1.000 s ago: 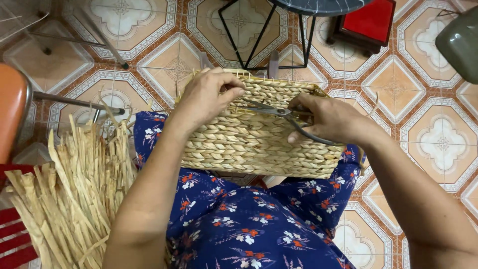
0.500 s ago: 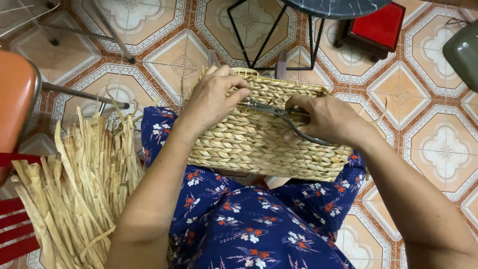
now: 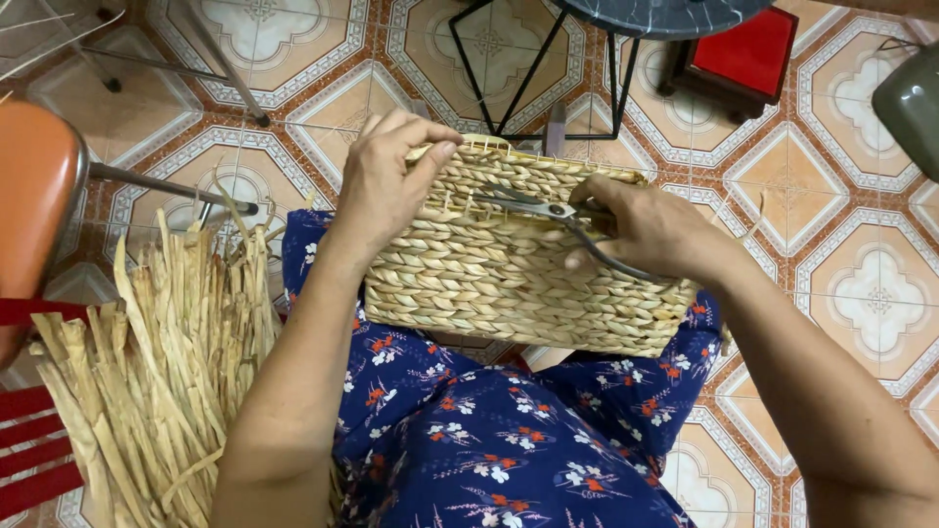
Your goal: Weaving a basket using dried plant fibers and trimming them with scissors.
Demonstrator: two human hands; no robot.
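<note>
Patterned floor tiles [image 3: 861, 293] below. Left hand [image 3: 386, 186] curled over woven basket [image 3: 509, 274] rim; right hand [image 3: 650, 230] closed around scissors [image 3: 533, 205]. Probably light, stiff, bumpy; best gripped at rim.

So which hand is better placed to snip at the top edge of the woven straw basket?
Probably the right hand: it holds the metal scissors, tips lying on the woven straw basket near its rim. The left hand grips the rim, steadying it.

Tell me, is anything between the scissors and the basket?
Nothing visible is. The right hand holds the scissors with the blades lying right against the basket near its top edge, while the left hand grips that edge.
</note>
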